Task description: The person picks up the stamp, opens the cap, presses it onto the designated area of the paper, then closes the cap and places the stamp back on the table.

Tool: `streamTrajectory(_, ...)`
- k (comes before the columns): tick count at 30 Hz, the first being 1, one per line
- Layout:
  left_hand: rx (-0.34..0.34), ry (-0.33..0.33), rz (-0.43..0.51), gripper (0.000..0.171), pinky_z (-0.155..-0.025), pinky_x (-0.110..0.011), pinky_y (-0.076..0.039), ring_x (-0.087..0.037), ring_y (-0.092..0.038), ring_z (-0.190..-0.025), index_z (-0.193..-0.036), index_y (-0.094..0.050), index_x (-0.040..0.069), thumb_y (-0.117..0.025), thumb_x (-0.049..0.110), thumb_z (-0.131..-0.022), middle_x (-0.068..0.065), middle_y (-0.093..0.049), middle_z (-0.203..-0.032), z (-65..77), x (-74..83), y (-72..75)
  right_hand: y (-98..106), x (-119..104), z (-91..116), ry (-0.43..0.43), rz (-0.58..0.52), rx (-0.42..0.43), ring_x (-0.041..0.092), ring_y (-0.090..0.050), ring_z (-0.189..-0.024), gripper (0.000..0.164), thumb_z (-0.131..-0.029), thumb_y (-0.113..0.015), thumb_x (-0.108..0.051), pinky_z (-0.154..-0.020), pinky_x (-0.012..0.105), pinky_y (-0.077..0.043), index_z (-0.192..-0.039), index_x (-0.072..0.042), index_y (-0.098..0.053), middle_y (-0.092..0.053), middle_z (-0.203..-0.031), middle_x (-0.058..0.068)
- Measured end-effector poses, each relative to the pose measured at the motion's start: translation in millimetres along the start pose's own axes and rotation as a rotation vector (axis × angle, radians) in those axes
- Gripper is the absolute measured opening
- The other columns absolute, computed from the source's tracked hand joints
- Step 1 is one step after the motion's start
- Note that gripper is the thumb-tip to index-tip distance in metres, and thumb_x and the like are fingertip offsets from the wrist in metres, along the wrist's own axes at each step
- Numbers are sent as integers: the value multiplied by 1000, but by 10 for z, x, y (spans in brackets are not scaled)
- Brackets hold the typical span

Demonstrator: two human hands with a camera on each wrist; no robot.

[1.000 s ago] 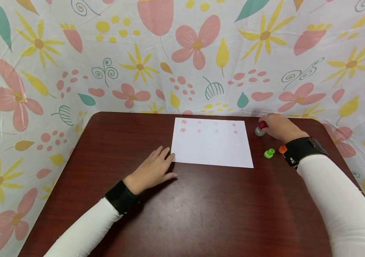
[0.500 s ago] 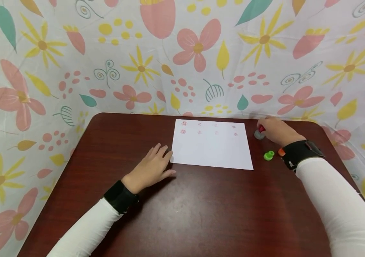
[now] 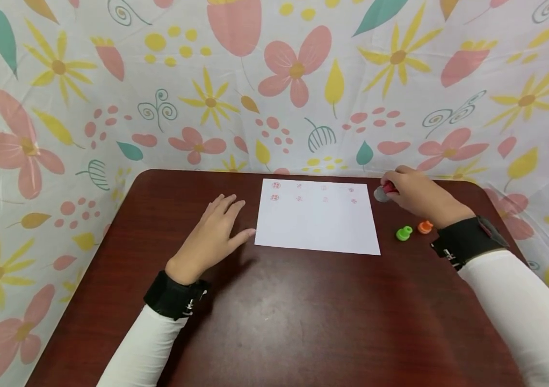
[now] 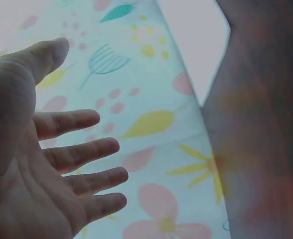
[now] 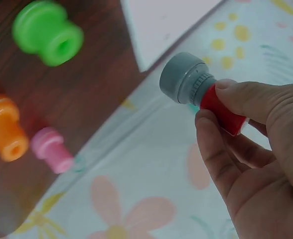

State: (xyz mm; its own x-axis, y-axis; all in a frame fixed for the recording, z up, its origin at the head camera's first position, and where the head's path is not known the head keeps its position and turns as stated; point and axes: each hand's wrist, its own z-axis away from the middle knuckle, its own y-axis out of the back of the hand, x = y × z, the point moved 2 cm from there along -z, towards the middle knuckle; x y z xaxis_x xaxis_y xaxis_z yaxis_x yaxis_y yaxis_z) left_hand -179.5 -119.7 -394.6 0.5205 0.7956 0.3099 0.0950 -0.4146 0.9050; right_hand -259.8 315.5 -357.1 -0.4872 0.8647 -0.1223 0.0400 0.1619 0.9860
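While a flowered cloth [image 3: 8, 226] hangs along the left and back of the brown bench [image 3: 303, 322], the left hand [image 3: 207, 236] is just left of the white paper [image 3: 315, 226]: fingers straight and a bit spread, palm bare in the left wrist view, nothing held. Thumb tip is just beside the paper's left edge in the head view. Black band [image 3: 175, 295] on that wrist, white sleeve [image 3: 141, 344] behind it

Paper lies near the back edge of the bench, small red prints [image 3: 275, 198] on its upper part, two rows of four, leftmost pair strongest, rest faint

Just right of the paper's upper right corner: red and gray stamp [image 5: 179, 79], tilted, gray end toward the paper. The right hand [image 3: 421, 193] has its red handle pinched between thumb and curled fingers. Can't tell from the head view if the gray end touches the bench

Nearer the person, green stamp [image 3: 404, 233], then orange stamp [image 3: 425, 227] just right of it, both on the bench. Pink stamp [image 5: 53, 150] shows only in the right wrist view, near the orange one
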Motion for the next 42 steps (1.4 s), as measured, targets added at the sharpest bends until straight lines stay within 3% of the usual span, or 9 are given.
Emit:
streamTrajectory(9,176,-38,201,55,-110,-49,-49,-34,-50,-138,-144,-55,1,-74,24,-97,-19,-53,-148,-103,237,90,146,-575,99,82,-70,201,34,-63,-90,37,-81,-85,3,-79,53,-62,-112,3,-66,-64,-104,21)
streamTrajectory(14,205,-31,258,57,-110,-47,-49,-31,-51,-138,-145,-54,1,-75,21,-97,-18,-52,-148,-173,349,87,144,-902,174,138,-133,340,29,-64,-87,35,-81,-84,5,-74,48,-61,-111,-2,-68,-66,-103,16)
streamTrajectory(21,249,-99,388,57,-110,-42,-50,-27,-56,-134,-145,-54,0,-77,16,-95,-17,-55,-144,-275,507,35,146,-1276,248,154,-249,423,21,-69,-90,39,-80,-85,5,-79,43,-62,-113,-6,-69,-69,-109,9)
streamTrajectory(27,229,-69,562,55,-105,-40,-55,-22,-59,-129,-145,-56,7,-77,17,-95,-9,-58,-143,-336,668,8,131,-1503,263,158,-355,480,15,-70,-92,35,-81,-86,1,-83,37,-61,-111,-8,-72,-71,-108,3)
streamTrajectory(32,173,-9,835,52,-100,-37,-58,-21,-64,-126,-145,-56,11,-75,13,-96,-4,-58,-145,-386,766,-53,115,-1623,264,153,-468,499,15,-70,-99,36,-80,-85,3,-86,36,-61,-112,-8,-72,-73,-108,2)
streamTrajectory(37,134,-8,1105,47,-97,-35,-59,-27,-66,-123,-142,-59,5,-72,4,-96,-9,-60,-143,-409,839,-106,73,-1705,253,144,-548,468,12,-69,-103,38,-80,-85,6,-85,30,-61,-112,-9,-72,-73,-109,1)
streamTrajectory(42,142,0,1183,40,-95,-34,-60,-26,-67,-117,-136,-63,1,-70,1,-96,-10,-64,-137,-409,874,-127,36,-1722,235,131,-579,466,11,-70,-101,37,-80,-84,6,-84,28,-62,-112,-11,-73,-73,-110,0)
